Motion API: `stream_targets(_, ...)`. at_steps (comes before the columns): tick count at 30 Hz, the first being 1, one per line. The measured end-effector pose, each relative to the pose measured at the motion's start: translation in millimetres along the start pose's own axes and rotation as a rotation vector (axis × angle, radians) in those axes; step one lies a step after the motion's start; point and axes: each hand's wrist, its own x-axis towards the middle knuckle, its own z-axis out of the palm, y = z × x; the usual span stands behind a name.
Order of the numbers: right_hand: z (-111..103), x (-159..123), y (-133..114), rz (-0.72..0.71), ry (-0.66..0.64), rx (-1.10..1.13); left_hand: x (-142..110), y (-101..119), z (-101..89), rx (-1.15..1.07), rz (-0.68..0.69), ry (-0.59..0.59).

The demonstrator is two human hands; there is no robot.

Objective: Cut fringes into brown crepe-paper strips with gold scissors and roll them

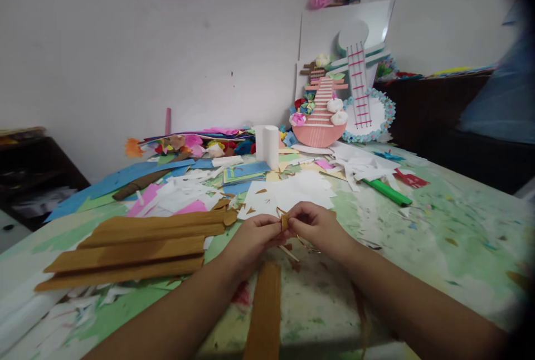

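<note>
Both my hands meet over the middle of the table. My left hand (251, 237) and my right hand (317, 228) pinch a small brown paper piece (285, 220) between their fingertips. A thin brown strip (288, 252) slants down below the piece. A wide strip of brown crepe paper (264, 310) lies on the table between my forearms. Folded brown crepe paper sheets (134, 251) are stacked to the left of my left hand.
White paper scraps (292, 190) lie just beyond my hands. A green marker (387, 191) is at the right, a white roll (267, 145) further back. Coloured paper (125, 179) litters the far left. Paper guitar crafts (330, 109) lean on the wall.
</note>
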Motion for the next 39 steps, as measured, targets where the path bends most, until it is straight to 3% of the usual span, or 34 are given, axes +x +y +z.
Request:
stream_targets(12,-1.4,-5.3,-5.1,0.038,-0.005,0.057,-1.6,-1.8,4.1,0.002,0.026,0.003)
stream_targets(22,-2.7,-9.5,-13.9,-0.061,0.033,-0.006,-7.9,-0.7,5.3,0.038,0.048,-0.063)
stream_targets(29,-1.9,-13.6,-12.7,-0.206,0.035,-0.186,-9.9,4.8,9.2,0.312,0.069,0.020)
stream_targets(39,-3.7,-15.1,-21.1,-0.141,-0.048,-0.075,-12.3,7.5,8.5,0.597,0.137,0.063)
